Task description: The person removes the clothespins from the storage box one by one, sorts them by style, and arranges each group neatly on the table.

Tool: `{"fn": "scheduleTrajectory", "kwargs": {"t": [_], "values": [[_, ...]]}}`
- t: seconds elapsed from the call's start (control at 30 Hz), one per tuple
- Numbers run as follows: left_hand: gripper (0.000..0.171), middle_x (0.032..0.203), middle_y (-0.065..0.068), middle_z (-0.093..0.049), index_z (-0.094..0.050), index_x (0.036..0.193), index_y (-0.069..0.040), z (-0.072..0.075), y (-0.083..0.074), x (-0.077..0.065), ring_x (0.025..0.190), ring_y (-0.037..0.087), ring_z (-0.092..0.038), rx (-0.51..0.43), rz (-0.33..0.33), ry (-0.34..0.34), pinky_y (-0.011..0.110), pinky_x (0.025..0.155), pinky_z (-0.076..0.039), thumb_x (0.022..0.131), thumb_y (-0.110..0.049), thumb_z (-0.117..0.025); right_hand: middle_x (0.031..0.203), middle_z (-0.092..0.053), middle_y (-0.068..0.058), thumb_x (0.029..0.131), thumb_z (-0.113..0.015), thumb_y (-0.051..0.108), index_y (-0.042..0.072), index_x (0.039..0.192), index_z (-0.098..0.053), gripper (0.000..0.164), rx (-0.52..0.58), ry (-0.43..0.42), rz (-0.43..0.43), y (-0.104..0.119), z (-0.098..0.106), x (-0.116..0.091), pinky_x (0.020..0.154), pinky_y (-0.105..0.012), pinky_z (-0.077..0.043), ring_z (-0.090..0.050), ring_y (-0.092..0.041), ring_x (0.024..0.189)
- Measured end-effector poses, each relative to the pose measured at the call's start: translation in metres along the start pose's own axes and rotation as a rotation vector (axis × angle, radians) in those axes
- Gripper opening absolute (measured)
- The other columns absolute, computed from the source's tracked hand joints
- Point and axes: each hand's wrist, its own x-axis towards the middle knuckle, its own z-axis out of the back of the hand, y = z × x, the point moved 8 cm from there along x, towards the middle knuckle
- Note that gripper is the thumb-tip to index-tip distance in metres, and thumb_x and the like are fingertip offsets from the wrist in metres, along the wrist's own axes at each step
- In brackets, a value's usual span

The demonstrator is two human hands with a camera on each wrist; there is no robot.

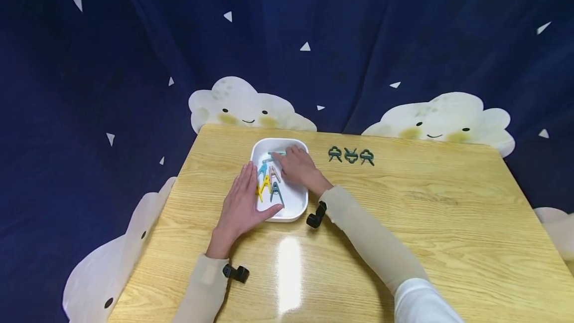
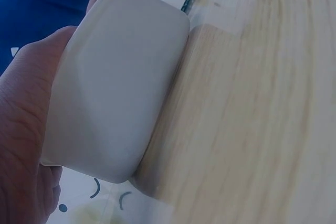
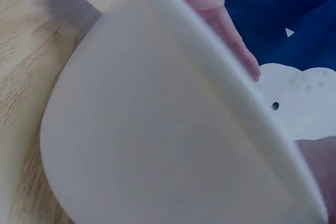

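Note:
A white plastic basin [image 1: 295, 209] on the wooden table holds several clothespins: a light blue one [image 1: 262, 169], a pink one [image 1: 274, 174], a yellow one [image 1: 266, 183] and a dark teal one [image 1: 275, 191]. My left hand [image 1: 242, 203] lies along the basin's left rim with straight fingers, its thumb over the near edge. Over the right side reaches my right hand [image 1: 298, 164], thumb and fingers apart inside the basin, touching a pale teal clothespin [image 1: 279, 153] near the far wall. Both wrist views show mainly the basin's outer wall [image 2: 115, 82], which hides its contents.
Three dark green clips stand in a row right of the basin: a left one [image 1: 335, 153], a middle one [image 1: 351, 155] and a right one [image 1: 367, 157]. The wooden table [image 1: 430, 223] ends at a dark blue curtain [image 1: 278, 24] with cloud shapes.

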Motion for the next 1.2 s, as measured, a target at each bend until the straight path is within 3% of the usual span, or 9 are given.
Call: {"fn": "scheduleTrajectory", "kwargs": {"t": [0.17,0.33,0.47,0.6,0.77,0.9,1.03,1.2], "values": [[0.129,0.176,0.01,0.0,-0.009,0.167,-0.001,0.0,0.002,0.0,0.162,0.023,-0.002,-0.001,0.001,-0.009,0.044,0.131,-0.014,0.083,-0.088,-0.054,0.126,-0.064,-0.016,0.106,-0.059,0.026,0.016,0.15,-0.058,0.046,-0.023,-0.045,0.012,0.002,0.004,0.002,0.11,-0.045,-0.044,-0.054,-0.03,0.119],[0.13,0.176,0.012,-0.003,-0.008,0.167,-0.001,0.003,0.003,0.0,0.162,0.027,-0.005,0.0,-0.006,-0.021,0.046,0.131,-0.016,0.083,-0.088,-0.055,0.104,-0.067,-0.01,0.101,-0.063,0.02,0.01,0.122,-0.075,0.026,0.011,-0.13,0.019,0.001,0.008,0.004,0.089,-0.04,-0.048,-0.055,-0.026,0.098],[0.13,0.176,0.012,-0.002,-0.009,0.166,0.0,0.004,0.003,0.001,0.162,0.027,-0.006,0.003,-0.008,-0.024,0.045,0.131,-0.015,0.083,-0.088,-0.054,0.09,-0.064,-0.006,0.098,-0.066,0.018,0.01,0.097,-0.077,0.013,0.025,-0.166,0.017,0.0,0.012,0.004,0.081,-0.039,-0.048,-0.054,-0.025,0.088],[0.13,0.176,0.014,-0.005,-0.011,0.166,0.0,0.004,0.003,0.001,0.162,0.026,-0.006,-0.004,-0.009,-0.024,0.044,0.131,-0.015,0.082,-0.088,-0.055,0.082,-0.061,-0.004,0.096,-0.069,0.013,0.011,0.083,-0.074,0.014,0.051,-0.176,0.016,0.001,0.013,0.001,0.078,-0.039,-0.047,-0.053,-0.024,0.083],[0.13,0.176,0.012,-0.003,-0.009,0.166,-0.001,0.001,0.002,-0.002,0.162,0.025,-0.003,-0.003,0.0,-0.008,0.044,0.131,-0.014,0.082,-0.088,-0.055,0.086,-0.065,-0.005,0.093,-0.07,0.009,0.009,0.093,-0.072,0.002,0.112,-0.202,0.0,0.0,0.012,-0.001,0.079,-0.038,-0.049,-0.056,-0.025,0.085],[0.129,0.176,0.011,-0.001,-0.009,0.166,-0.001,0.001,0.001,-0.002,0.162,0.026,-0.005,-0.003,-0.004,-0.014,0.044,0.131,-0.014,0.083,-0.088,-0.054,0.096,-0.067,-0.008,0.097,-0.069,0.018,0.003,0.114,-0.068,0.022,0.081,-0.184,-0.04,-0.004,0.009,0.0,0.085,-0.038,-0.051,-0.057,-0.025,0.091],[0.129,0.175,0.015,-0.007,-0.013,0.166,0.001,0.002,0.0,0.0,0.162,0.027,-0.007,-0.001,-0.016,-0.031,0.045,0.131,-0.016,0.083,-0.088,-0.055,0.094,-0.065,-0.01,0.101,-0.063,0.024,0.002,0.111,-0.069,0.024,-0.016,-0.129,-0.055,-0.004,0.006,0.0,0.085,-0.039,-0.049,-0.056,-0.026,0.09],[0.13,0.176,0.014,-0.005,-0.01,0.166,0.0,0.001,0.002,0.001,0.162,0.023,-0.002,0.007,-0.006,-0.016,0.043,0.131,-0.014,0.082,-0.089,-0.054,0.094,-0.064,-0.01,0.102,-0.062,0.019,0.002,0.11,-0.071,0.021,-0.046,-0.117,-0.072,-0.004,0.006,0.0,0.086,-0.038,-0.048,-0.054,-0.025,0.09]]}}
